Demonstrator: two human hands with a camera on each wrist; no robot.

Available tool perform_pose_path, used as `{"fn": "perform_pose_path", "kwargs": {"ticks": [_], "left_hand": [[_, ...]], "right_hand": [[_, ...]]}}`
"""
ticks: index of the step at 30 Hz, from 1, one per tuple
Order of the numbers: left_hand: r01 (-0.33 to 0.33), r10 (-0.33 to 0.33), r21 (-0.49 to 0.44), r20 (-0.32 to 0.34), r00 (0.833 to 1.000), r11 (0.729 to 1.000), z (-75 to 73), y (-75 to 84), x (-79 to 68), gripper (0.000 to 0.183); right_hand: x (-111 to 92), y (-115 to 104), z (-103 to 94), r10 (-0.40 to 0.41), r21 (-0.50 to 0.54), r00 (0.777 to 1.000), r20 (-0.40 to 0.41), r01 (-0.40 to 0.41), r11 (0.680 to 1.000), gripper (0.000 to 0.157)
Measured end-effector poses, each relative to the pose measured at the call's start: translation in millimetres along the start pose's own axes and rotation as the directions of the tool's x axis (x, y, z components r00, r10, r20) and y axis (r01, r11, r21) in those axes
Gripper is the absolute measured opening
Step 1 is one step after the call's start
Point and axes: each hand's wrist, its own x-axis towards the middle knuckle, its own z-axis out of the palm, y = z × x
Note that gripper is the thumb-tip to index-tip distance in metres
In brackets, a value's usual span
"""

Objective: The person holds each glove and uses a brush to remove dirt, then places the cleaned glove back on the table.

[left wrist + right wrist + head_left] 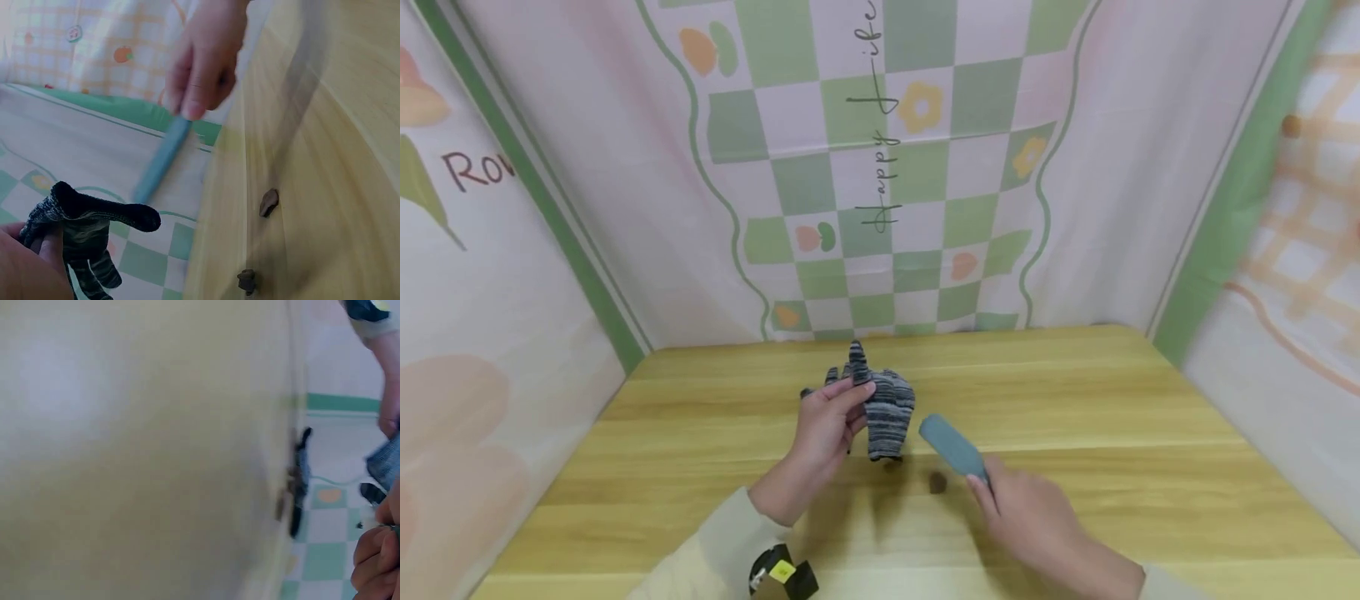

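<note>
My left hand (823,425) holds a black-and-grey knit glove (891,412) upright above the table, thumb and fingers pinching it. In the left wrist view the glove's dark cuff (106,209) faces the camera, with its fingers hanging below. My right hand (1030,504) grips a blue brush (953,446), its flat back turned up and its head apart from the glove; its bristle side is blurred. Two brown lumps, one (269,203) larger than the other (247,281), lie on the table below.
In the right wrist view a blurred dark, long thing (302,481) lies on the wooden table (1075,400); I cannot tell what it is. Printed cloth (917,183) hangs behind the table and on both sides. A black device with a yellow label (782,571) sits on my left wrist.
</note>
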Motion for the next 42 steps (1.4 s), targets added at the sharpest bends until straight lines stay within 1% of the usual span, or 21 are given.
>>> {"fn": "perform_pose_path", "kwargs": {"ticks": [2, 5, 10, 13, 17, 22, 27, 34, 36, 38, 42], "left_hand": [[0.003, -0.003, 0.012, -0.005, 1.0, 1.0, -1.0, -1.4, -0.3, 0.054], [-0.004, 0.004, 0.024, -0.001, 1.0, 1.0, -1.8, -4.7, 0.1, 0.059], [-0.012, 0.011, 0.05, 0.016, 1.0, 0.999, 0.2, -8.7, -0.5, 0.059], [0.008, -0.008, 0.056, 0.011, 1.0, 0.998, 0.8, -10.3, -1.1, 0.059], [0.03, -0.031, 0.063, 0.014, 0.999, 0.998, 0.8, -11.1, -2.2, 0.06], [0.025, -0.026, 0.062, 0.015, 1.0, 0.998, 0.2, -11.9, -2.4, 0.061], [0.024, -0.025, 0.058, 0.014, 1.0, 0.998, -3.3, -13.0, -1.5, 0.061], [0.012, -0.012, 0.05, 0.01, 1.0, 0.999, -1.7, -10.7, -0.3, 0.058], [0.006, -0.006, 0.038, 0.014, 1.0, 0.999, -1.8, -9.5, 0.4, 0.058], [0.002, -0.003, 0.028, 0.014, 1.0, 1.0, -1.6, -7.7, 1.3, 0.06], [-0.001, 0.001, 0.011, 0.012, 1.0, 1.0, -0.2, -4.3, 2.8, 0.055]], "right_hand": [[2.2, -0.4, -6.4, -0.007, 0.02, 0.999, -0.048, 0.008, 1.0, 0.02], [5.0, -4.1, -14.0, -0.04, 0.036, 0.993, -0.112, 0.044, 0.998, 0.021], [7.1, -17.0, -19.2, -0.104, 0.094, 0.984, -0.144, 0.118, 0.989, 0.021], [8.1, -23.5, -16.9, -0.134, 0.115, 0.98, -0.149, 0.152, 0.982, 0.021], [9.6, -27.9, -10.6, -0.151, 0.125, 0.98, -0.127, 0.167, 0.978, 0.019], [9.6, -27.8, -5.2, -0.141, 0.14, 0.986, -0.083, 0.152, 0.978, 0.016], [9.2, -27.1, -3.5, -0.149, 0.127, 0.986, -0.076, 0.158, 0.979, 0.015], [5.7, -21.9, -1.3, -0.157, 0.08, 0.984, -0.083, 0.163, 0.983, 0.017], [4.6, -19.5, -0.8, -0.151, 0.069, 0.986, -0.071, 0.156, 0.985, 0.017], [3.5, -16.4, -0.3, -0.133, 0.049, 0.99, -0.042, 0.135, 0.99, 0.015], [1.6, -8.5, -0.1, -0.048, -0.016, 0.998, 0.046, 0.049, 0.999, 0.014]]}}
